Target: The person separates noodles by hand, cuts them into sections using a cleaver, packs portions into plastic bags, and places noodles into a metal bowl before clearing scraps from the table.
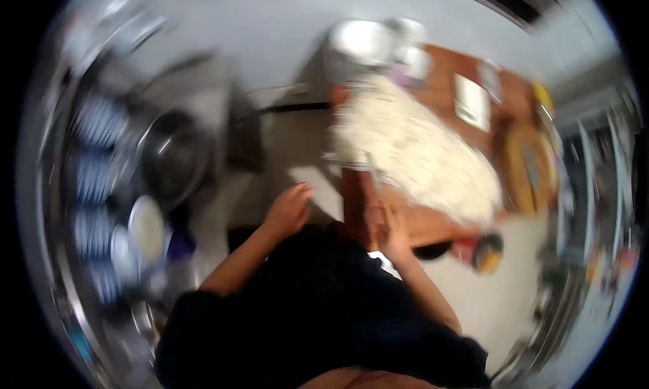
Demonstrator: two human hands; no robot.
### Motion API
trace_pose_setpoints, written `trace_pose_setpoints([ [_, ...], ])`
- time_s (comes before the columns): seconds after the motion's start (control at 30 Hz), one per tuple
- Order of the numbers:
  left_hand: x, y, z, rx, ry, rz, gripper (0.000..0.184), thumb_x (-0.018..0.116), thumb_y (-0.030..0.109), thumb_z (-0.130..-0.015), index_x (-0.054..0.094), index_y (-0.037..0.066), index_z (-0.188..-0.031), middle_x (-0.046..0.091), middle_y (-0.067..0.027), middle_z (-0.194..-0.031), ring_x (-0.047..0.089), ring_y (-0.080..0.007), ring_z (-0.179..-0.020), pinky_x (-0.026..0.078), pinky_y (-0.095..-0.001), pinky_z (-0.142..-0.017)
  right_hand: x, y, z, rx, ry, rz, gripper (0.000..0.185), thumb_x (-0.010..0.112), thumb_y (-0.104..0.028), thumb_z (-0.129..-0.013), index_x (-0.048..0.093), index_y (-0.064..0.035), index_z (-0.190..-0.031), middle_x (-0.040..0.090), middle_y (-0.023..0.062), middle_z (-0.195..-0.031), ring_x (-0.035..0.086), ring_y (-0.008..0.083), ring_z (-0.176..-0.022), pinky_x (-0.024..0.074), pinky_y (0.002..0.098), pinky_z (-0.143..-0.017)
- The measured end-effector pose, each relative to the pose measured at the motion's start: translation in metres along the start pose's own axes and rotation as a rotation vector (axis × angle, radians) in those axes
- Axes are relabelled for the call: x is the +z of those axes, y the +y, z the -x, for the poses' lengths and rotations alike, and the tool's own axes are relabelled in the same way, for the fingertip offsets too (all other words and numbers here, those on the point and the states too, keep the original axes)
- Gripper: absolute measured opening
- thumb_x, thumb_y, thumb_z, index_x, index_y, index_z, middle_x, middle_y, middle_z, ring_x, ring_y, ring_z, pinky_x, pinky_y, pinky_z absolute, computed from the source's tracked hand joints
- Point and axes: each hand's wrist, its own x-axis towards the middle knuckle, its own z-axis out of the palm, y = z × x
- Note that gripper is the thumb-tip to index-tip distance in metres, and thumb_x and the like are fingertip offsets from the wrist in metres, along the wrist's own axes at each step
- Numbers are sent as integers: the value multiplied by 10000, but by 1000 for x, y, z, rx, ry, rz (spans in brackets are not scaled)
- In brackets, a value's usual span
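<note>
Motion blurs the whole view. My left hand [291, 208] hangs in the air left of the wooden table [422, 220]; its fingers look loosely stretched, and I see nothing in them. By the table's near left corner is my right hand [392, 232], fingers pointing away from me. A thin, blurred strip shows just beyond those fingers, and whether they grip it cannot be made out. A wide heap of pale, stringy food that looks like noodles [419, 152] covers much of the tabletop, just beyond my right hand.
On the left stand a large dark metal bowl [172, 156], stacked blue-and-white dishes [94, 176] and a pale plate [147, 230]. White containers [362, 43] sit behind the heap. A round wooden board [527, 166] lies at the table's right; a red container [466, 250] is below its edge.
</note>
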Motion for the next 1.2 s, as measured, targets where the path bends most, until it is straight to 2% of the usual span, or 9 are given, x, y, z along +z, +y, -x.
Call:
trace_pose_setpoints([
  [0.1, -22, 14, 11, -69, 134, 130, 366, 552, 61, -804, 531, 60, -1169, 536, -160, -1145, 533, -331, -1041, 446, -406, -884, 26, 12, -5, -147, -171, -149, 556, 567, -22, -788, 433, -95, -1323, 455, 250, -1210, 544, 392, -993, 503, 431, -791],
  [0.2, -41, 20, 40, 115, 471, 55, 363, 589, 48, -759, 563, 70, -1121, 553, -128, -1053, 567, -313, -940, 482, -382, -792, 35, -34, -12, -497, -413, 231, 546, 608, -73, -787, 457, -117, -1310, 445, 172, -1270, 553, 350, -1004, 479, 396, -847],
  [0.3, -63, 14, 88, -27, 522, 85, 357, 591, 41, -776, 546, 30, -1130, 553, -168, -1079, 555, -329, -984, 463, -415, -842, 81, -66, -36, -620, -699, 238, 503, 544, -75, -821, 463, -138, -1314, 438, 162, -1300, 559, 333, -1012, 490, 389, -841],
  [0.47, -65, -3, 181, -273, 685, -46, 329, 588, 32, -740, 593, 40, -1069, 584, -148, -1046, 576, -329, -926, 476, -400, -788, 161, -161, -71, -1376, -816, 486, 429, 497, -141, -859, 485, -156, -1287, 452, 131, -1313, 569, 309, -1012, 507, 374, -827],
  [0.7, -66, -1, 286, -619, 774, -153, 283, 557, 39, -776, 588, 40, -1057, 595, -172, -1002, 574, -355, -918, 470, -413, -800, 289, -257, -41, -1670, -993, 417, 352, 525, -181, -835, 569, -143, -1182, 498, 107, -1253, 578, 271, -980, 490, 375, -840],
  [0.8, -68, 5, 295, -632, 907, -148, 246, 538, 27, -795, 579, 30, -1038, 595, -176, -964, 575, -360, -901, 470, -420, -791, 360, -253, -20, -1588, -925, 452, 343, 524, -176, -835, 573, -141, -1172, 500, 122, -1263, 566, 278, -1014, 469, 383, -879],
  [1.0, -70, -11, 299, -579, 926, -67, 236, 533, 14, -793, 577, 13, -1025, 598, -180, -959, 580, -357, -882, 476, -421, -763, 274, -254, -34, -1331, -647, 196, 320, 524, -156, -853, 569, -126, -1168, 497, 140, -1273, 530, 316, -1094, 449, 395, -908],
  [1.1, -69, -34, 283, -423, 897, -59, 244, 541, 10, -781, 580, 15, -1023, 601, -178, -954, 586, -351, -865, 484, -413, -749, 206, -214, -46, -870, -811, 247, 317, 488, -99, -862, 557, -101, -1171, 506, 158, -1258, 512, 322, -1127, 445, 382, -924],
  [1.2, -81, -45, 250, -303, 781, -79, 250, 545, 18, -780, 584, 25, -1026, 604, -175, -948, 590, -343, -856, 489, -410, -741, 160, -122, -25, -528, -593, 215, 340, 475, -111, -871, 546, -130, -1202, 529, 157, -1196, 533, 327, -1079, 455, 401, -904],
])
